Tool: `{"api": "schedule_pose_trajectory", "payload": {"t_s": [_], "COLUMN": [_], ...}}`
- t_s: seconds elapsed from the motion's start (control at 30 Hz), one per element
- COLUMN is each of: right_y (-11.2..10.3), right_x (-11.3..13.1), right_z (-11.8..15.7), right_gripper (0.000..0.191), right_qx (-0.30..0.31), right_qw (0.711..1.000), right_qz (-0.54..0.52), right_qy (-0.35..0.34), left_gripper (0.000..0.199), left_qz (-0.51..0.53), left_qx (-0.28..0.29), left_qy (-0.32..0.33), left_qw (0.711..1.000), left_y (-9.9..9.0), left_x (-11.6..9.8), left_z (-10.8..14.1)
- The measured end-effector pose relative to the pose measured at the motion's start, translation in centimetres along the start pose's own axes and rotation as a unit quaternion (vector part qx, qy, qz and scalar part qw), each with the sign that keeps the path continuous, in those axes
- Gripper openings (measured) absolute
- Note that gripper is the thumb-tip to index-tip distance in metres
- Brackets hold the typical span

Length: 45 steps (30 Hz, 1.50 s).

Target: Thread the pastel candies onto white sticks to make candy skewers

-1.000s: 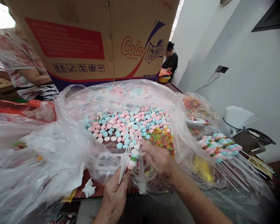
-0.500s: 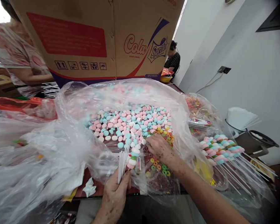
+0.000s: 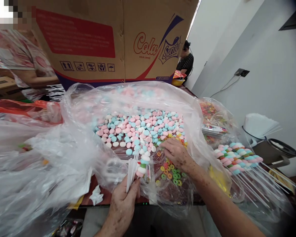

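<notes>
My left hand is closed around a bundle of thin white sticks and a marshmallow skewer. Pink, white and blue marshmallows are threaded on that skewer, with a green piece and a bit of red among them. My right hand rests over the ring gummies, fingers bent and close together. Its fingertips are partly hidden, so anything pinched there does not show. Beyond both hands, loose pink, blue and white marshmallows lie in a large clear plastic bag spread on the table.
A tall cardboard carton stands behind the bag. To the right lie finished marshmallow skewers, bagged gummies and a dark jug. Crumpled plastic and a tissue are at left. Two people sit farther back.
The view has shifted slightly, so things sit farther right. More ring gummies show loose just below my right hand. My left hand still holds the sticks and the skewer.
</notes>
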State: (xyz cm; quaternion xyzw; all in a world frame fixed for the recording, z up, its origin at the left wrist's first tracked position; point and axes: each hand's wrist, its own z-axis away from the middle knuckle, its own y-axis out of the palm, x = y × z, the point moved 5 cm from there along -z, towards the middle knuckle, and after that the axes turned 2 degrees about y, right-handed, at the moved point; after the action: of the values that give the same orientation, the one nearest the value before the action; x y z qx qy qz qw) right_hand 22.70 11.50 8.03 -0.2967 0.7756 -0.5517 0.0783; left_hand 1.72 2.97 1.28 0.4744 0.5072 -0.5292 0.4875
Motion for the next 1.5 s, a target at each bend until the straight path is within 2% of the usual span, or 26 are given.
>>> {"api": "schedule_pose_trajectory", "payload": {"t_s": [0.13,0.3,0.4,0.57,0.7,0.83,0.9,0.93,0.97,1.0,1.07,1.13,1.2,1.27,1.33,1.43,1.5], "right_y": [0.2,0.0,0.3,2.2,3.3,3.4,2.7,2.1,1.6,1.2,1.1,1.3,1.4,1.4,1.5,1.7,1.8], "right_x": [0.7,1.4,1.1,0.9,1.6,2.0,2.0,1.8,1.5,1.2,0.8,1.1,1.6,1.9,2.1,2.1,2.0], "right_z": [0.2,0.4,0.4,0.4,0.7,0.8,0.6,0.5,0.5,0.5,0.8,1.0,1.1,1.1,1.1,1.1,1.2], "right_gripper": [0.017,0.017,0.018,0.016,0.016,0.016,0.017,0.016,0.014,0.011,0.013,0.019,0.021,0.022,0.023,0.022,0.021], "right_qx": [0.017,-0.005,-0.002,0.057,0.057,0.034,0.001,-0.022,-0.043,-0.061,-0.072,-0.060,-0.046,-0.043,-0.049,-0.051,-0.048], "right_qw": [1.000,0.996,1.000,0.989,0.981,0.988,0.996,0.997,0.988,0.965,0.877,0.785,0.729,0.703,0.694,0.701,0.720], "right_qz": [-0.014,-0.090,-0.021,0.133,0.183,0.152,0.077,0.008,-0.085,-0.193,-0.404,-0.544,-0.611,-0.638,-0.648,-0.644,-0.627], "right_qy": [-0.007,0.015,0.019,-0.003,-0.022,-0.010,0.035,0.073,0.119,0.167,0.249,0.291,0.305,0.310,0.312,0.302,0.294], "left_gripper": [0.031,0.030,0.029,0.029,0.029,0.027,0.027,0.028,0.028,0.028,0.028,0.028,0.029,0.029,0.029,0.028,0.027], "left_qz": [0.004,0.000,-0.003,-0.007,-0.011,-0.029,-0.043,-0.050,-0.059,-0.068,-0.082,-0.089,-0.087,-0.083,-0.079,-0.082,-0.089], "left_qx": [-0.003,0.007,0.012,0.017,0.024,0.025,0.026,0.030,0.035,0.040,0.047,0.051,0.053,0.053,0.051,0.051,0.052], "left_qy": [0.002,0.007,0.012,0.005,0.000,0.007,0.010,0.011,0.010,0.010,0.009,0.009,0.006,0.005,0.008,0.014,0.017], "left_qw": [1.000,1.000,1.000,1.000,1.000,0.999,0.999,0.998,0.998,0.997,0.995,0.995,0.995,0.995,0.996,0.995,0.995], "left_y": [-0.1,0.0,0.1,0.1,0.2,0.2,0.2,0.3,0.3,0.3,0.4,0.4,0.4,0.4,0.5,0.4,0.4], "left_x": [-0.2,-0.4,-0.3,-0.3,-0.5,-0.6,-0.7,-0.7,-0.8,-0.8,-1.0,-1.3,-1.6,-1.9,-2.0,-1.9,-1.9], "left_z": [0.0,-0.1,-0.1,-0.1,0.0,-0.2,-0.3,-0.3,-0.3,-0.3,-0.4,-0.3,-0.3,-0.2,-0.2,-0.3,-0.4]}}
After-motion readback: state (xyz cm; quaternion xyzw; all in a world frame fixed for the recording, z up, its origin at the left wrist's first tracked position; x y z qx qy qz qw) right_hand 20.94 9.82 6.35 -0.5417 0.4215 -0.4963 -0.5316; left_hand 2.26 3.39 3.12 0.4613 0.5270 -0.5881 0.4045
